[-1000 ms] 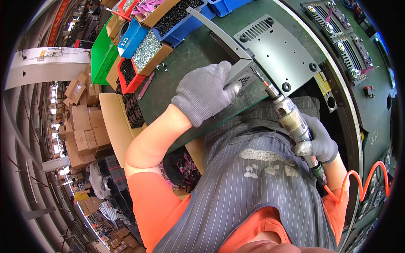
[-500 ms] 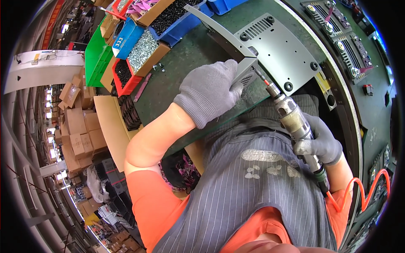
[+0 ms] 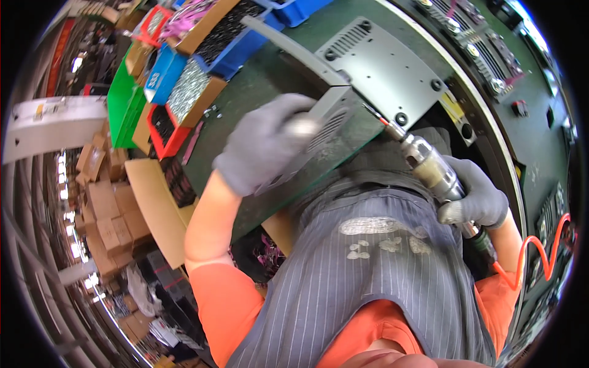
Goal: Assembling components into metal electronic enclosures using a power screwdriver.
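Note:
My left hand [image 3: 261, 147], in a grey glove and smeared by motion, is closed on the near side of a bent grey metal casing [image 3: 300, 52]. A slotted vent shows on the casing's near wall, which stands up from the table beside the bench edge. In my right hand [image 3: 481, 193], also gloved, is an air screwdriver [image 3: 429, 165], held around its body. Its thin bit points up and left, apart from the casing. Beyond the bit lies a silver metal plate [image 3: 389, 70] with vent slots and round black feet.
Screws fill a cardboard box [image 3: 199, 104], a red bin [image 3: 169, 147] and a blue bin [image 3: 236, 52] at the back left. A green bin [image 3: 126, 107] stands beside them. An orange coiled hose [image 3: 546, 245] trails from the screwdriver. At right, assembled units [image 3: 475, 52] lie on another green surface.
My left hand has moved left and nearer along the casing, turning its slotted wall into fuller view. The screwdriver's bit has come away from the casing's corner.

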### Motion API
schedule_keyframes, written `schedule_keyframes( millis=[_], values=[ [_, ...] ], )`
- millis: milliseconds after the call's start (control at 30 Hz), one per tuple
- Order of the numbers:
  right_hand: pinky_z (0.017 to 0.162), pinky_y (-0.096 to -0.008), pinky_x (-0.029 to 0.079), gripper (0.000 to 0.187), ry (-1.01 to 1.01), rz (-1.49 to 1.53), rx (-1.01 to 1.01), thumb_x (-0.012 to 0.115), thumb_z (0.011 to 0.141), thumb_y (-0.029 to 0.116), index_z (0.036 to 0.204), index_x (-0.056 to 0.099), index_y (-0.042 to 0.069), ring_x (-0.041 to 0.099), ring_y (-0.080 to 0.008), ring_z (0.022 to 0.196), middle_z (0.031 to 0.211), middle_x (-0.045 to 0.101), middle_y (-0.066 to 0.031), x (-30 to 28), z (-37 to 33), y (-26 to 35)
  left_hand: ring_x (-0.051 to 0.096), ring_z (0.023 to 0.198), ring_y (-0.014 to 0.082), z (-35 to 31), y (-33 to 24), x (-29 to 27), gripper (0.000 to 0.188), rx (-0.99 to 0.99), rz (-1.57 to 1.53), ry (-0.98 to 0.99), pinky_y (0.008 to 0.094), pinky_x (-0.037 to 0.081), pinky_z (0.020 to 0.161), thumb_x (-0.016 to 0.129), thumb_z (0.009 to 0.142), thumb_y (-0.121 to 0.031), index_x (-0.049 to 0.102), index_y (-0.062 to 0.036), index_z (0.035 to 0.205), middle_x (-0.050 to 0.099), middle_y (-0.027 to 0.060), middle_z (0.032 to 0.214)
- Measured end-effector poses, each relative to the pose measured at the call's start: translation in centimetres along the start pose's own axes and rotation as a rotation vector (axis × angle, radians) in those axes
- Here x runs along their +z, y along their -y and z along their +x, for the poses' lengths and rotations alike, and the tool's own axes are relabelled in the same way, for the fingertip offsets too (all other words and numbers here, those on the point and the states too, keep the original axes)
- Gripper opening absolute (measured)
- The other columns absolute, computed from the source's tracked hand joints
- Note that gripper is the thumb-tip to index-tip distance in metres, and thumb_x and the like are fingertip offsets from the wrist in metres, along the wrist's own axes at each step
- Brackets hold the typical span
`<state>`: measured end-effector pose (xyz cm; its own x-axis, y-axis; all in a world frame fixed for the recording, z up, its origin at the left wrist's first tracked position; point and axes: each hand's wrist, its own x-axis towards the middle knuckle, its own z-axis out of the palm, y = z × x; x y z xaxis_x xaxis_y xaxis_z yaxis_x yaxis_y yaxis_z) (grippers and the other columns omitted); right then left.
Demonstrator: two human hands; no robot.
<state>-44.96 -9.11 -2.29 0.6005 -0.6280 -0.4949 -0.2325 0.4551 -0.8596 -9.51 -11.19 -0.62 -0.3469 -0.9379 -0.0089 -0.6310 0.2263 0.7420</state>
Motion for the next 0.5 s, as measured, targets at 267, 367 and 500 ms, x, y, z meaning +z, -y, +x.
schedule_keyframes(
  millis=[267,367,500],
  values=[
    [0.048,-0.0245,0.046,0.039,-0.538,0.191,0.372,0.072,0.078,0.032,0.101,0.061,0.002,0.059,-0.0127,0.055,0.072,0.061,-0.0061,-9.3,-7.1,-7.3,0.061,0.112,0.0240,-10.0,9.5,2.6,0.050,-0.414,-0.347,-0.117,0.0362,0.048,0.099,0.065,0.082,-0.009,0.054,0.0020,0.129,0.062,0.0124,0.122],
    [0.042,-0.0238,0.046,0.038,-0.626,0.411,0.308,0.069,0.084,0.036,0.102,0.060,0.004,0.060,-0.0116,0.055,0.073,0.061,-0.0042,-10.1,-6.3,-8.7,0.061,0.111,0.0266,-11.2,9.7,5.1,0.058,-0.229,-0.160,-0.035,0.0381,0.048,0.096,0.076,0.080,-0.019,0.055,-0.0006,0.131,0.063,0.0124,0.121],
    [0.042,-0.0211,0.047,0.035,-0.583,0.700,0.251,0.066,0.089,0.035,0.105,0.060,0.005,0.059,-0.0084,0.056,0.082,0.063,-0.0045,-10.8,-2.5,-9.3,0.057,0.117,0.0292,-11.1,8.8,6.3,0.057,-0.320,-0.099,-0.024,0.0399,0.046,0.101,0.081,0.078,-0.020,0.059,0.0015,0.126,0.063,0.0147,0.122]
  ],
)
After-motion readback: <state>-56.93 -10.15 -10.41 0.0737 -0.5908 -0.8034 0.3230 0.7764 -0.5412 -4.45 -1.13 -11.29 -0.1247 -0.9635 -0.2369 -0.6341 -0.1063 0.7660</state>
